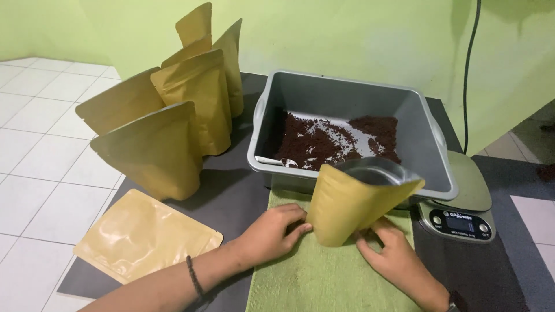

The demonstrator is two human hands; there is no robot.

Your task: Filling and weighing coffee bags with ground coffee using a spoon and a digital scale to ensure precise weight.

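Note:
A gold stand-up pouch with its mouth open and silver lining showing stands tilted on a green cloth. My left hand grips its lower left edge. My right hand holds its lower right corner against the cloth. Just behind the pouch sits a grey plastic tub with dark brown grounds spread over its bottom.
Several filled gold pouches stand in a group at the left on the dark mat. A flat empty pouch lies near the front left. A digital kitchen scale sits right of the tub. A black cable hangs down the green wall.

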